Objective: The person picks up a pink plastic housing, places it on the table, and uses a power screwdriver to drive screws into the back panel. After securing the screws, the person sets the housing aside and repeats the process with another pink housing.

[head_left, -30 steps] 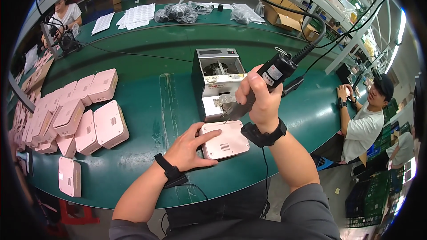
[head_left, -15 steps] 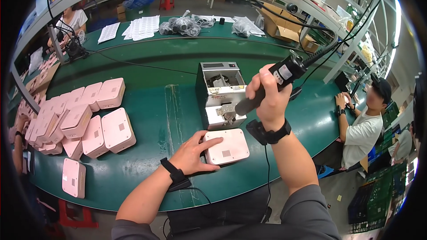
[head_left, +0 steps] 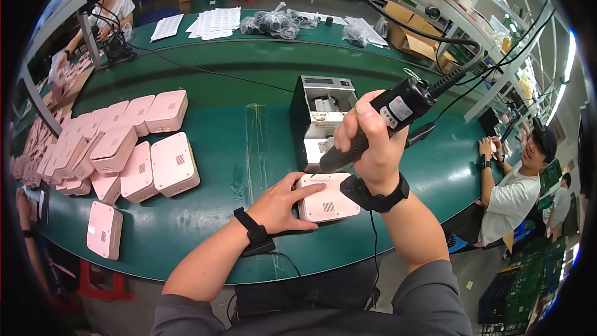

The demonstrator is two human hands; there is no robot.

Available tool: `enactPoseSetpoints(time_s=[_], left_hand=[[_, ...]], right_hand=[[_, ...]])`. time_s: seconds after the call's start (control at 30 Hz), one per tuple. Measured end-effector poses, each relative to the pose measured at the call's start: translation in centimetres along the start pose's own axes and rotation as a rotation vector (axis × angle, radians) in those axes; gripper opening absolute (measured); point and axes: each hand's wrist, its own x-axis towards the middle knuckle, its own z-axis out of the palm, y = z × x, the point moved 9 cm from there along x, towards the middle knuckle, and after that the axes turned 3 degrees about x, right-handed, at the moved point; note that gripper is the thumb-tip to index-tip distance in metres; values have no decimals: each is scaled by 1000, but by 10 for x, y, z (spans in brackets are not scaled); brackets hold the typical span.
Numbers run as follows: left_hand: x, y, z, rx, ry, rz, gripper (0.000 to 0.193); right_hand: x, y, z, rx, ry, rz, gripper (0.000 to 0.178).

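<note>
A pale pink plastic box (head_left: 331, 202) with rounded corners, a vent grille and corner holes lies on the green bench before me. Its left end is gripped by my left hand (head_left: 280, 202), fingers over the top and thumb along the near side. My right hand (head_left: 376, 143) is wrapped round a black electric screwdriver (head_left: 404, 104), slanting down to the left. The screwdriver's lower end is over the box's far left corner; whether its bit touches a hole I cannot tell. Just behind stands a screw feeder (head_left: 311, 118), partly covered by the screwdriver and hand.
Several similar pink boxes (head_left: 118, 143) are stacked on the left, with a single box (head_left: 104, 230) nearer the edge. The screwdriver's cable (head_left: 460, 74) hangs from above. A co-worker (head_left: 516, 186) sits at right. Bagged cords (head_left: 273, 23) lie on the far bench.
The screwdriver has moved from the front of the screw feeder to above the pink box's far left corner. My left hand keeps its grip on the box. The whole view has shifted slightly.
</note>
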Motion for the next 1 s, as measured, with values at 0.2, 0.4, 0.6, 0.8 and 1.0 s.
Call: enactPoseSetpoints(time_s=[0.2, 0.4, 0.6, 0.8, 1.0], left_hand=[[-1, 3, -1, -7, 0, 5, 81], [1, 1, -2, 14, -9, 13, 81], [-1, -1, -1, -8, -5, 44, 80], [-1, 1, 4, 18, -13, 18, 79], [0, 8, 1, 54, -2, 46, 75]], right_hand=[[-5, 13, 9, 2, -42, 18, 15], [-11, 27, 18, -39, -47, 97, 15], [-15, 29, 24, -9, -78, 69, 16], [-17, 41, 25, -69, -96, 141, 13], [-5, 20, 26, -62, -59, 148, 11]])
